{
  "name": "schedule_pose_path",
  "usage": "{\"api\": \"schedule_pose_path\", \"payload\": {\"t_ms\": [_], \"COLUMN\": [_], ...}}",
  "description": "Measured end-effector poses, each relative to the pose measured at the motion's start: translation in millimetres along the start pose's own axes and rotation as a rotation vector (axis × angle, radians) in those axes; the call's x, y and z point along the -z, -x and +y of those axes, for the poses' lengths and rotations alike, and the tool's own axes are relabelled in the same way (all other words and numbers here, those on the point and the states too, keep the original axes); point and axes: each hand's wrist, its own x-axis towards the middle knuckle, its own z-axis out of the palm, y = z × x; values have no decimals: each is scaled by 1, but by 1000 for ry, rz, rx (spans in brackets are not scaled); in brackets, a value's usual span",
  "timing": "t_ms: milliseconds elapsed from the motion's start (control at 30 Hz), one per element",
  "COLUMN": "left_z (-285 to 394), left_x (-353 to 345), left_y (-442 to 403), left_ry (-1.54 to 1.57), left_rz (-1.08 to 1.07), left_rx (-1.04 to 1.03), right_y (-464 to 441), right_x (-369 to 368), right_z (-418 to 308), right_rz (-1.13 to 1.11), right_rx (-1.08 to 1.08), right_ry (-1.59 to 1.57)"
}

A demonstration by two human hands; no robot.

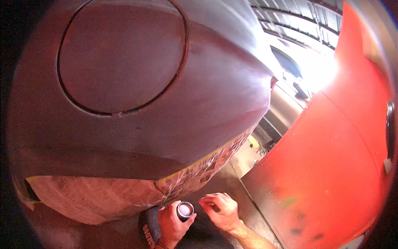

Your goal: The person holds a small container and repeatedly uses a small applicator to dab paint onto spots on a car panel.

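My left hand (pixel 171 226) is wrapped round a small cylindrical container (pixel 185 210) with a dark rim and a pale, shiny round top. I cannot tell whether that top is a lid or its contents. Just right of it is my right hand (pixel 224 211), apart from the container, with its fingers curled and the thumb and fingertips pressed together. Whatever those fingers may hold is too small or hidden to name. Both hands are low in the head view, below a dull, dark car body panel (pixel 215 99) with a round seam (pixel 184 45).
Yellow tape (pixel 195 162) edges the panel, with masking sheeting (pixel 95 197) hanging below it. A large red panel (pixel 327 157) stands at the right, darkly smudged near its bottom. A bright light (pixel 319 68) glares behind. Concrete floor (pixel 242 159) shows between the panels.
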Motion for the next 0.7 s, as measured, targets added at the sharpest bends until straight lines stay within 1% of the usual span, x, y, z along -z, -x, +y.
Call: {"api": "schedule_pose_path", "payload": {"t_ms": [33,167,200,300,333,433,467,500,533,567,600,633,667,700], "left_z": [-6,-34,-33,-44,-52,-68,-72,-68,-61,-56,-56,-57,-57,-58], "left_x": [-4,-29,-30,-39,-45,-56,-60,-55,-45,-38,-38,-37,-37,-38], "left_y": [5,24,26,40,46,53,53,50,48,44,45,44,46,46], "left_ry": [-1,69,49,122,95,69,68,107,143,177,198,209,220,235], "left_rz": [-15,-53,-68,-85,-91,-91,-107,-112,-120,-129,-138,-129,-119,-113], "left_rx": [15,62,106,206,194,167,191,206,215,221,245,222,203,186], "right_y": [-1,2,10,17,20,16,7,-5,-15,-25,-46,-63,-87,-111], "right_x": [2,4,-3,-8,-9,-2,6,16,27,34,42,50,59,68], "right_z": [0,8,12,8,19,21,22,24,27,38,31,49,47,48], "right_rz": [84,-326,-253,-256,-352,-164,-49,68,170,319,461,555,632,714], "right_rx": [-26,51,-4,-349,-162,-273,-359,-297,-320,-285,-318,-231,-179,-133], "right_ry": [-41,123,22,-119,0,-43,-74,6,36,13,-87,-198,-277,-258]}}
